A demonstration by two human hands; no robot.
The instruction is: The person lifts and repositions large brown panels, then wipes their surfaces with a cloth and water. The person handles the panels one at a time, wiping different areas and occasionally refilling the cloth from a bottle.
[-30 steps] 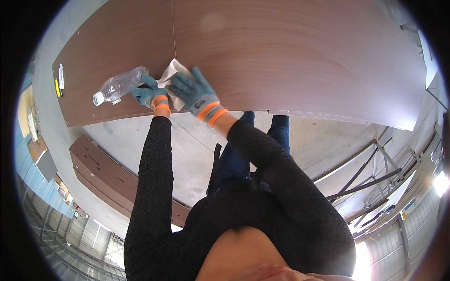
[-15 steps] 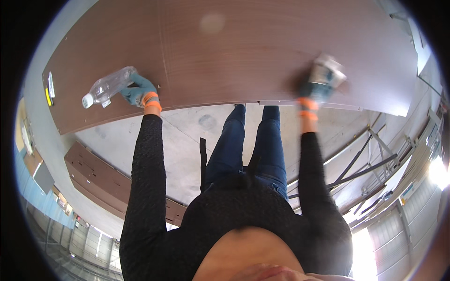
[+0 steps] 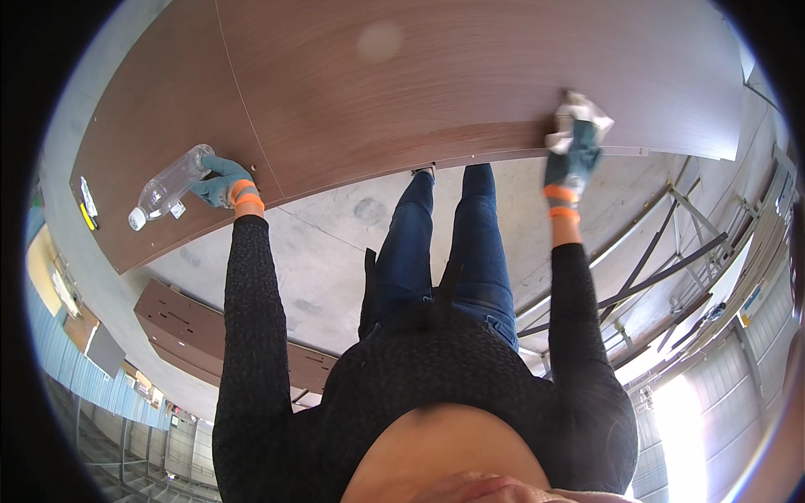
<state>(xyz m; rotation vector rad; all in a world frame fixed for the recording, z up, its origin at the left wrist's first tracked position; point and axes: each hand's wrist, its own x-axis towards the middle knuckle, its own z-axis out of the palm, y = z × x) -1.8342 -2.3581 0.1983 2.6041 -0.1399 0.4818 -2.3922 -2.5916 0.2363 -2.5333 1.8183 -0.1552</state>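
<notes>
A clear plastic bottle with a white cap is held tilted, cap toward the lower left, over the left part of a brown board. My left hand, in a grey-blue glove with an orange cuff, is wrapped round it near the base end. On the right, my right hand, gloved the same way, lies along a crumpled whitish cloth and presses it onto the board close to its near edge. The fingertips blur into the cloth. A faint darker streak marks the surface left of the cloth.
At the board's left end lies a yellow-and-black tool beside a small white item. Another brown panel sits lower left, behind my left arm. Metal framing stands at the right. My legs are close to the board's near edge.
The view has turned a little, so the board and bottle appear shifted left. My right hand has drawn the cloth closer to the near edge. The left hand keeps its hold on the bottle.
</notes>
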